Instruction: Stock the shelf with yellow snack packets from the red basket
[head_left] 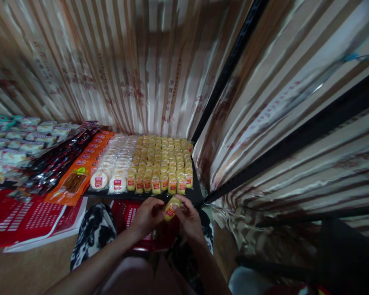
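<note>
"Filling most of the view, what can be seen?"

"Behind and to the right, a striped curtain [135,73] is hung in folds, crossed by dark frame bars [224,78]."

"And in front of it?"

"A black shelf [198,184] is set close to the curtain. Below its front edge, a red basket [118,211] is seen between the person's knees; farther left, another basket [24,213], also red, is partly covered by the shelf."

"What is carried by the shelf?"

"Toward its left end, white packs [21,135] are piled. Beside them dark shiny packs [58,159] are stacked, then orange packs [80,174] are laid so that the front edge is overhung. Next, white round packets [118,157] are lined up, and near the right edge yellow packets [162,164] are set in rows, red labels turned frontward."

"How are the hands placed?"

"Both are held by the front right corner. A single packet [172,208] is pinched between thumb and fingers of the right hand [189,217]. The left hand [147,217] is curled beside it; whether the packet is touched cannot be told."

"And that packet's place?"

"Just before the front edge, tilted, its red label partly shown."
</note>
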`<action>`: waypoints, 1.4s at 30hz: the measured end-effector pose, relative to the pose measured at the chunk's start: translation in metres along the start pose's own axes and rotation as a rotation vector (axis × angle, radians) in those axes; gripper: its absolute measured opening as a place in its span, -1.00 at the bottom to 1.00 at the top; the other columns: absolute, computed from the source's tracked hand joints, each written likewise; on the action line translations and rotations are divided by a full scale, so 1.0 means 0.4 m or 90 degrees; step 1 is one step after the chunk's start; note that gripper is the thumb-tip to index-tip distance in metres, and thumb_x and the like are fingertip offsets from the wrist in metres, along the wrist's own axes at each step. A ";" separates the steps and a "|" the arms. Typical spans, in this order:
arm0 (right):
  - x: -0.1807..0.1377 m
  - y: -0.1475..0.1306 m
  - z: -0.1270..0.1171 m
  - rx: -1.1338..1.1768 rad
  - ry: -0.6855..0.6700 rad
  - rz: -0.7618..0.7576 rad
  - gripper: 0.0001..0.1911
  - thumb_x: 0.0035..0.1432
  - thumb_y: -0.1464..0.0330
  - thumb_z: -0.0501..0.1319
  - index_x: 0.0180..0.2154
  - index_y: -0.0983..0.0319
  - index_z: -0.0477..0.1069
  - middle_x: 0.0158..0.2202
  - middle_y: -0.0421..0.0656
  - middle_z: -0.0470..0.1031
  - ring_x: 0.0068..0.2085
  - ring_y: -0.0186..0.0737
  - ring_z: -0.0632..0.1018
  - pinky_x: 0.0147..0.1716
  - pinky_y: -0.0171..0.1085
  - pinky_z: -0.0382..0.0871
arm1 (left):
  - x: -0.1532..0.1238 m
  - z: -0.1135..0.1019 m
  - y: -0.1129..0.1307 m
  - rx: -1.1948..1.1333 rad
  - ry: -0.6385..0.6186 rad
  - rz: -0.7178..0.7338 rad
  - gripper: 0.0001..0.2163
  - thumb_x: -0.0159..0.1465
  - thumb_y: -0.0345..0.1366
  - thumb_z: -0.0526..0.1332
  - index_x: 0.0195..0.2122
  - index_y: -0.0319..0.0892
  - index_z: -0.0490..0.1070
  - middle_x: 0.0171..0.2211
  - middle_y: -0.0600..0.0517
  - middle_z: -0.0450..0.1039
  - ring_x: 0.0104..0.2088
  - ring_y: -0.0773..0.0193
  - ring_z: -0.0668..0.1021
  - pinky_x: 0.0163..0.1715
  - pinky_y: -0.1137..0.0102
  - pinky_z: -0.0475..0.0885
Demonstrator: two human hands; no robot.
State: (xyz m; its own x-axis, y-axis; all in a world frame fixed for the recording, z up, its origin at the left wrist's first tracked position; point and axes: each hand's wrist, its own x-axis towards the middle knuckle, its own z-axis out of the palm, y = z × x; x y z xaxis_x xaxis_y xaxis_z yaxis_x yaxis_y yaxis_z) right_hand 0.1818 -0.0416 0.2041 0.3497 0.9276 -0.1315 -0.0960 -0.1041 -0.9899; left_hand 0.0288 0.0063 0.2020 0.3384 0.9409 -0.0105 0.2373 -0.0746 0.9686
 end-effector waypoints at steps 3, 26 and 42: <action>0.010 -0.041 -0.008 -0.053 -0.073 -0.017 -0.54 -0.09 0.14 0.31 -0.12 0.17 0.44 -0.29 -0.18 0.53 -0.34 -0.25 0.52 -0.34 -0.31 0.40 | 0.026 -0.007 0.041 0.046 -0.121 0.059 -0.65 0.02 -0.36 0.26 -0.12 -0.10 0.47 -0.30 0.03 0.47 -0.36 0.27 0.45 -0.30 0.46 0.34; 0.327 0.018 -0.090 -0.299 0.217 -0.134 -0.24 0.16 -0.01 -0.13 0.22 0.37 0.07 0.26 0.05 0.10 0.27 -0.09 0.12 0.24 -0.09 -0.08 | 0.500 0.128 0.259 0.211 -0.022 0.080 -0.65 0.14 -0.31 0.19 -0.01 -0.14 0.31 -0.31 0.08 0.46 -0.31 0.29 0.49 -0.29 0.46 0.35; 0.338 0.038 -0.086 -0.336 0.174 -0.154 -0.30 0.19 0.04 -0.15 0.20 0.38 0.10 0.24 0.07 0.14 0.26 -0.09 0.14 0.24 -0.05 -0.06 | 0.760 0.287 0.212 0.465 -0.047 0.165 -0.72 0.22 -0.27 0.18 -0.05 -0.18 0.36 -0.22 -0.05 0.51 -0.18 0.20 0.55 -0.20 0.41 0.39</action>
State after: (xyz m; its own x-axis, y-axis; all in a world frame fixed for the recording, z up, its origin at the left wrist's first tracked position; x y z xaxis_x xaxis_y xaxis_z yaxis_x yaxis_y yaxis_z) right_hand 0.2598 0.0698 0.1696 0.5354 0.8294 0.1591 0.4625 -0.1303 -0.8770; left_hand 0.2564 0.2482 0.2524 0.5185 0.8412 0.1532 0.6736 -0.5123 0.5327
